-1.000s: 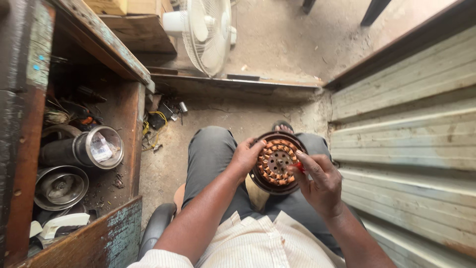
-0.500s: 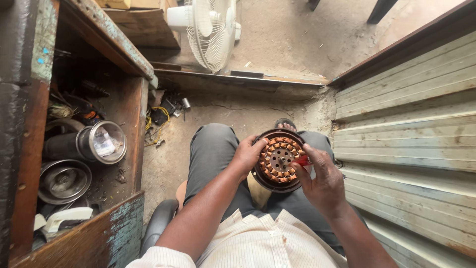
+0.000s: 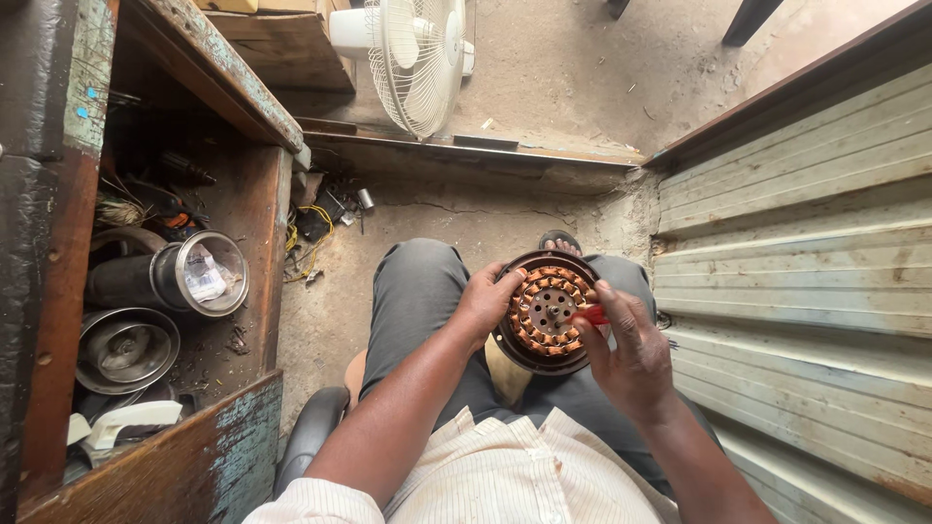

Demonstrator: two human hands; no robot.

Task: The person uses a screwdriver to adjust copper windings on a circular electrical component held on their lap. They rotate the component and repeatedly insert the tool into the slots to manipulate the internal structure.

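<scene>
A round fan motor stator (image 3: 546,312) with copper coil windings in a dark ring rests over my lap. My left hand (image 3: 482,303) grips its left rim. My right hand (image 3: 626,351) lies at its right edge, pinching a small red-handled tool (image 3: 591,314) against the windings. My legs in grey trousers are below, and a sandalled foot (image 3: 560,240) shows just beyond the stator.
A white pedestal fan (image 3: 413,58) stands ahead on the concrete floor. A worn wooden cabinet (image 3: 248,456) on the left holds metal cylinders (image 3: 170,277), bowls and wires. Corrugated metal sheeting (image 3: 796,252) runs along the right. Loose wires and small parts (image 3: 316,228) lie on the floor.
The view has shifted slightly. My right hand has moved a little along the stator's right edge with the red tool; my left hand keeps its grip.
</scene>
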